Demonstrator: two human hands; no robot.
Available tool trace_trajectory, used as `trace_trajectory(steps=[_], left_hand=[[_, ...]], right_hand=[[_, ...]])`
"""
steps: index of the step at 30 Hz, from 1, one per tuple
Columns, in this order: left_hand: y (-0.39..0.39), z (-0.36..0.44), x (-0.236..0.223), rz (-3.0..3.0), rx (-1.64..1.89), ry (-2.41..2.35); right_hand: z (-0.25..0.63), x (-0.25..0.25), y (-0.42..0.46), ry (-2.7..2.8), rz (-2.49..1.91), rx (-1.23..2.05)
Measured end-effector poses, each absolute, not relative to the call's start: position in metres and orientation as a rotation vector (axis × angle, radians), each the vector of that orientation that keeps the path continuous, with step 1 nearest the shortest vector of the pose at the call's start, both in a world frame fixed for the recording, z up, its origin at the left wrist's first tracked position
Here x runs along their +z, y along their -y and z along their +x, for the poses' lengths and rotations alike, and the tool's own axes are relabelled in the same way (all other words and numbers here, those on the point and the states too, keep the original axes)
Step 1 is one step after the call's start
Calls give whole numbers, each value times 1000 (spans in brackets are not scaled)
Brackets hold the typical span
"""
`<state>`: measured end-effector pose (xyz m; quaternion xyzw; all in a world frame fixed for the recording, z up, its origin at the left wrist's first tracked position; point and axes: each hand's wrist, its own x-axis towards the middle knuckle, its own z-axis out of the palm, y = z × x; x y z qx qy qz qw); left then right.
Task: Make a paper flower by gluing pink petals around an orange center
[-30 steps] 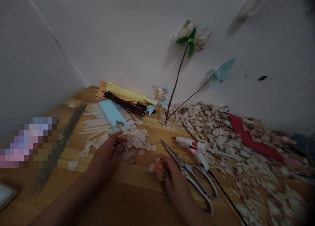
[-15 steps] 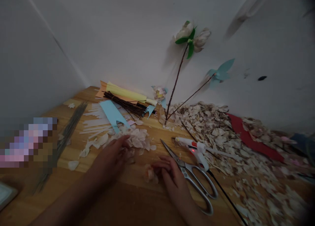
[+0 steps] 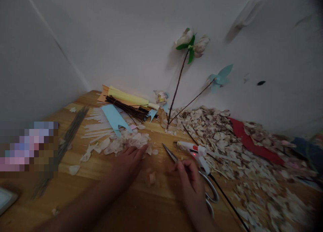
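My left hand lies flat and open on the wooden table, its fingertips touching a small heap of pale paper petals. My right hand rests over the metal scissors, fingers curled on the blades near the pivot. A small pink paper flower piece lies loose on the table between my hands. Just beyond the scissors lies a white glue gun with a red light, its black cord running toward me.
A large pile of paper scraps covers the right of the table, with red paper in it. Paper flowers on twigs lean on the wall. Blue paper, yellow paper, dark twigs and thin wires lie at the left.
My right hand let go of the pink flower piece and moved right onto the scissors. My left hand slid right, out of the petal heap. The view shifted slightly.
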<state>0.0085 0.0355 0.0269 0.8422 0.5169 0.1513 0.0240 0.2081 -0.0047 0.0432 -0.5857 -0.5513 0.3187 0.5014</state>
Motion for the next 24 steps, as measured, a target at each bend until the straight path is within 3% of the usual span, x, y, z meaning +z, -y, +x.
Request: trace_trajectory(steps=[10, 17, 20, 24], left_hand=[[-34, 4, 20, 2451, 637, -1618], [-26, 3, 46, 1114, 1030, -1274], [-26, 1, 52, 756, 1048, -1060], [-21, 2, 54, 592, 901, -936]], right_hand=[[267, 81, 11, 1230, -1636, 452], [282, 74, 19, 1052, -1719, 310], [269, 62, 21, 1207, -1599, 503], [224, 58, 16, 1204, -1268, 1254]])
